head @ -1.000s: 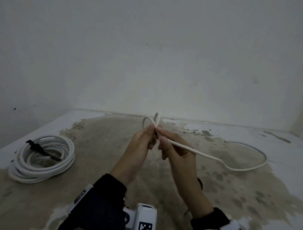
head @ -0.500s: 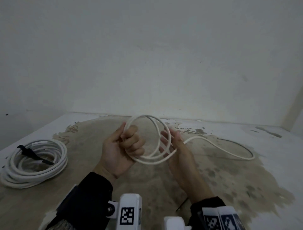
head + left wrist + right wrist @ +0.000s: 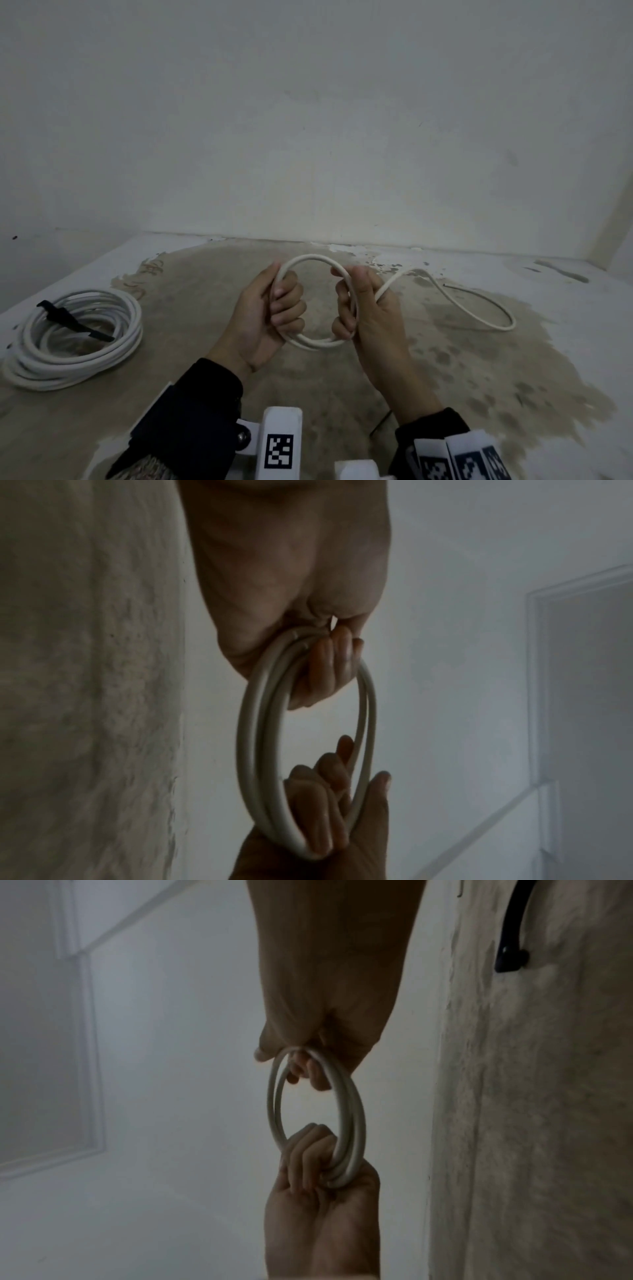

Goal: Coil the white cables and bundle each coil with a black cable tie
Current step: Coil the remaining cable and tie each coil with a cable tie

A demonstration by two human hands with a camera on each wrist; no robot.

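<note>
Gripping the left side of a small coil of white cable with the left hand, fingers curled shut round the gathered turns; pinching the right side with the right hand, thumb on top and fingers hooked through the ring, the free length feeding out past it. Holding the coil upright in the air above the middle of the stained worktop, two or three turns showing in the wrist views. Trailing the remaining cable down onto the worktop toward its right edge in one loose loop. Judging the step as coiling the second cable, with several more turns needing to be drawn in and laid against the ring before tying. Resting near the left edge, a finished coil already bundled with a black cable tie. Lying near the front edge, a loose black tie, likely for this coil. Showing no containers anywhere.
</note>
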